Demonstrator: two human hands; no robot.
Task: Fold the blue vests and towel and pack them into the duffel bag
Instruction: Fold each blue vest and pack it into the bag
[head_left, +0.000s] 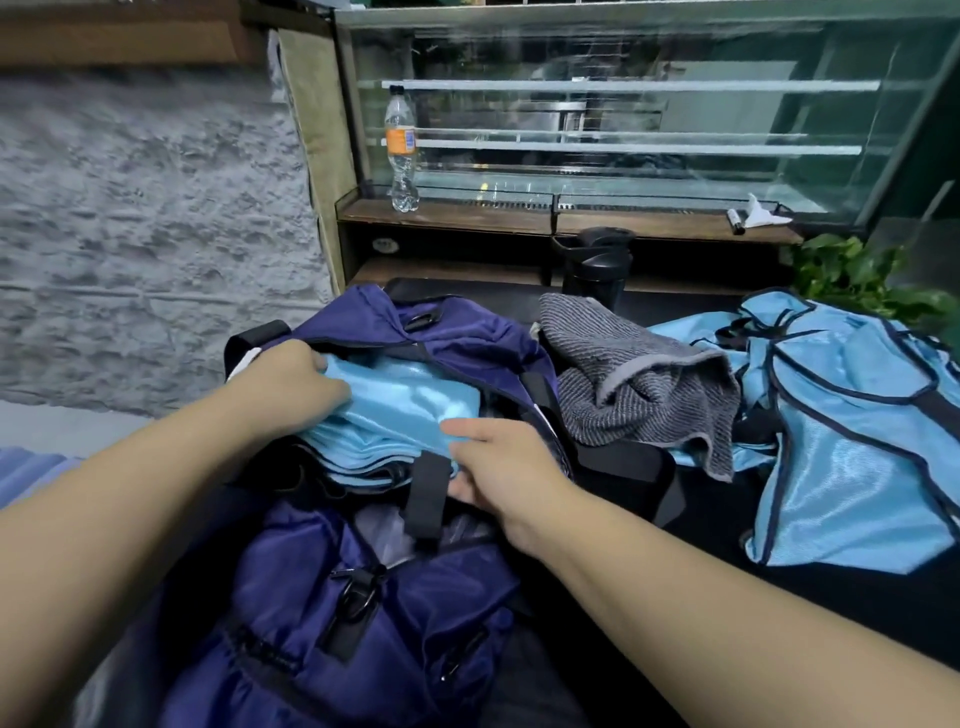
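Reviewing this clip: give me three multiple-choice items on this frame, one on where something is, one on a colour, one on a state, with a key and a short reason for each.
1. Where does the grey towel lie?
A. inside the duffel bag
B. on the table between the duffel bag and the loose blue vests
C. on the wooden shelf beside the plastic bottle

2. What colour is the duffel bag?
A. dark blue-purple
B. red
C. green

3. What is the state of the folded blue vests?
A. spread flat on the table
B. hanging from the shelf
C. stacked in the bag's open mouth, gripped by both hands

Key: 1 B, the towel sits crumpled on the dark table, with the loose blue vests on its far side from the bag. 2 A, its fabric is dark blue-purple. 3 C, the left hand and right hand hold the stack's ends at the opening.
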